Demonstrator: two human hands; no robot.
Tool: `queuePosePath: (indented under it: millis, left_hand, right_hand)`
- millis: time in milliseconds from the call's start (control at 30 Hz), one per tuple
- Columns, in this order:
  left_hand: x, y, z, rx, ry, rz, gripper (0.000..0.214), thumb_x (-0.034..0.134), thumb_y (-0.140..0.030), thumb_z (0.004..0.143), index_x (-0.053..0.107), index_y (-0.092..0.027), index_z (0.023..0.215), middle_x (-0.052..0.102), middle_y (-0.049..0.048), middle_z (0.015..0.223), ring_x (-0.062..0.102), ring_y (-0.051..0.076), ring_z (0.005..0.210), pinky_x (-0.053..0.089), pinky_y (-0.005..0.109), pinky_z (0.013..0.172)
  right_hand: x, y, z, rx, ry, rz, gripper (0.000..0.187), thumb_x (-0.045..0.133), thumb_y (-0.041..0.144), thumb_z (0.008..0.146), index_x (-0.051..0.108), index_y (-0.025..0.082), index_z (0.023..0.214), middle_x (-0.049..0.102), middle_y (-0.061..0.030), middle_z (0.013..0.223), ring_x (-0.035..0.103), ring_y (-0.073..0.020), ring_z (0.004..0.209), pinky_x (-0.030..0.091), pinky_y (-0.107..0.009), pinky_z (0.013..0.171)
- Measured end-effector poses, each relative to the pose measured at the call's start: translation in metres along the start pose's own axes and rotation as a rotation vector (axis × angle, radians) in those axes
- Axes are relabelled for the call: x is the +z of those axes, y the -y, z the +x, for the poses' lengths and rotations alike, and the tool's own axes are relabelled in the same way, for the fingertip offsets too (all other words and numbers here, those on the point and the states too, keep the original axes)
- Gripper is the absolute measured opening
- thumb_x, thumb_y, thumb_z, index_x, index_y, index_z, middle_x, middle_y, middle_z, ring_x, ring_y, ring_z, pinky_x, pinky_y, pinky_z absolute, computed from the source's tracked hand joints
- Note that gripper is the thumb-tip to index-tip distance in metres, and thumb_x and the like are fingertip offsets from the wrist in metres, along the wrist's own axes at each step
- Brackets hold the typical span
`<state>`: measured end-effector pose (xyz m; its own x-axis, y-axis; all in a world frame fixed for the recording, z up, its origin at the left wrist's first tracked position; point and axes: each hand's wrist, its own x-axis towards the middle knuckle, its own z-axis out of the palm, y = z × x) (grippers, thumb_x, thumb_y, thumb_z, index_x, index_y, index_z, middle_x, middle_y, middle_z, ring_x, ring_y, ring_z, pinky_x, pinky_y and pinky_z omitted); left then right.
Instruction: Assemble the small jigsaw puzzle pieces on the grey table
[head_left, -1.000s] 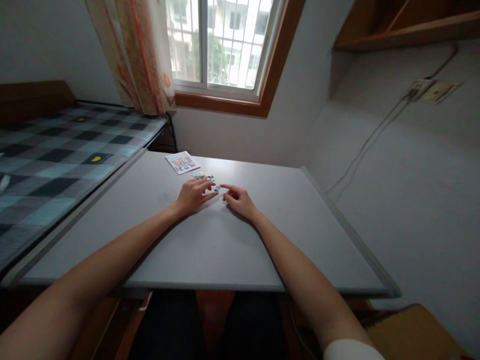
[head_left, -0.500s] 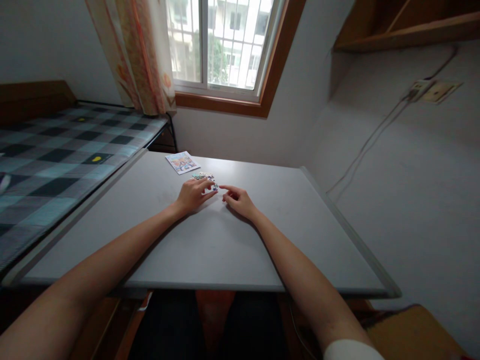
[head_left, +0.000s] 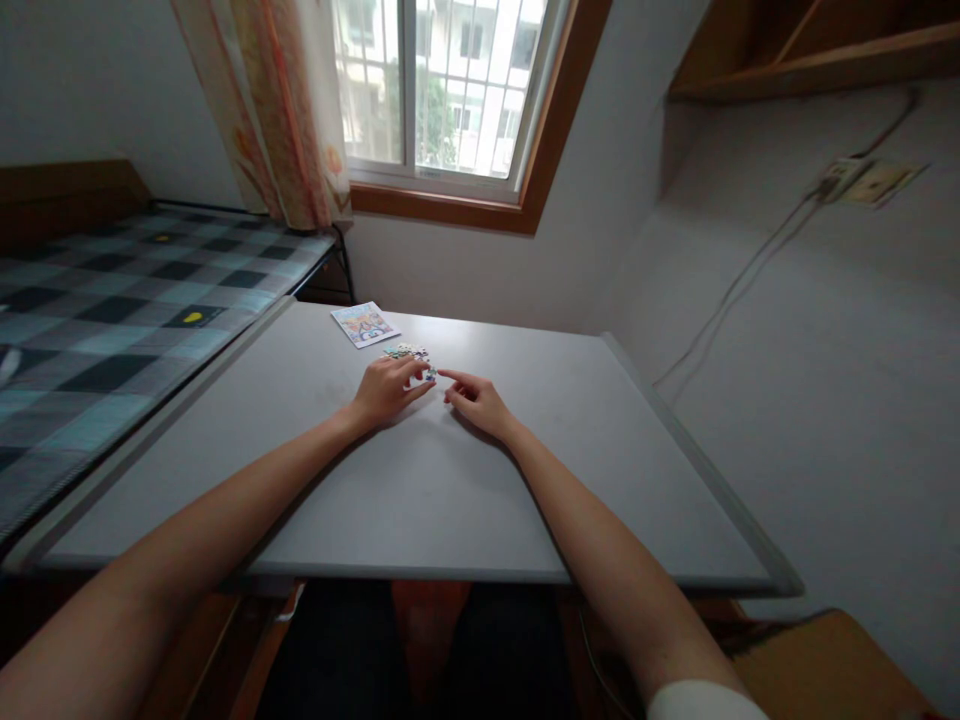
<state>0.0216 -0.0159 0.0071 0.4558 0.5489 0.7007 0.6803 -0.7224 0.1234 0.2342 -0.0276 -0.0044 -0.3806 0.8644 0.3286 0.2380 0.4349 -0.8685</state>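
Observation:
On the table, a small group of joined-looking puzzle pieces [head_left: 431,374] lies between my two hands. The thumb and fingertips of my left hand [head_left: 385,390] close around its left side. From the right, my right hand [head_left: 480,405] points its stretched index finger at the same pieces, the tip at or very near their edge. The other right fingers are loosely curled, and I see nothing held in them. Just behind my left fingers is a pile of loose puzzle pieces [head_left: 409,351], partly covered by that hand. Single pieces are too small to make out.
A picture card [head_left: 366,325] lies beyond the pile on the white table [head_left: 450,500]. A bed with a checked cover [head_left: 150,300] stands along the left. The window [head_left: 457,90] is ahead, with a cable [head_left: 731,290] on the right wall.

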Motion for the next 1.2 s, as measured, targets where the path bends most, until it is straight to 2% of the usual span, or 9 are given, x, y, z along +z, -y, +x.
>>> queuePosePath:
  millis: [500, 800, 1200]
  left_hand:
    - [-0.0011, -0.0004, 0.0002, 0.010, 0.032, -0.005, 0.025, 0.057, -0.038, 0.092, 0.064, -0.018, 0.105, 0.071, 0.0012, 0.080, 0.060, 0.013, 0.060, 0.045, 0.029, 0.068]
    - [0.0040, 0.0039, -0.0022, 0.016, 0.041, 0.024, 0.026, 0.056, -0.026, 0.091, 0.063, -0.019, 0.114, 0.072, 0.0024, 0.084, 0.062, 0.014, 0.063, 0.046, 0.028, 0.067]
    - [-0.0003, -0.0008, -0.0005, -0.011, 0.061, 0.024, 0.027, 0.054, -0.022, 0.089, 0.065, -0.018, 0.113, 0.071, 0.0036, 0.082, 0.059, 0.014, 0.060, 0.046, 0.028, 0.065]
  right_hand:
    - [-0.0007, 0.0016, 0.0001, 0.017, 0.025, -0.007, 0.048, 0.055, 0.026, 0.081, 0.062, 0.013, 0.127, 0.066, -0.0006, 0.073, 0.049, -0.0072, 0.057, 0.042, -0.020, 0.057]
    - [-0.0008, 0.0026, 0.0001, 0.029, 0.028, -0.021, 0.049, 0.055, 0.027, 0.082, 0.061, 0.013, 0.129, 0.066, -0.0008, 0.073, 0.049, -0.0072, 0.056, 0.042, -0.020, 0.057]
    - [-0.0006, 0.0004, 0.0008, 0.028, 0.024, 0.006, 0.052, 0.056, 0.025, 0.081, 0.058, 0.013, 0.131, 0.067, -0.0009, 0.074, 0.051, -0.0077, 0.058, 0.043, -0.020, 0.059]
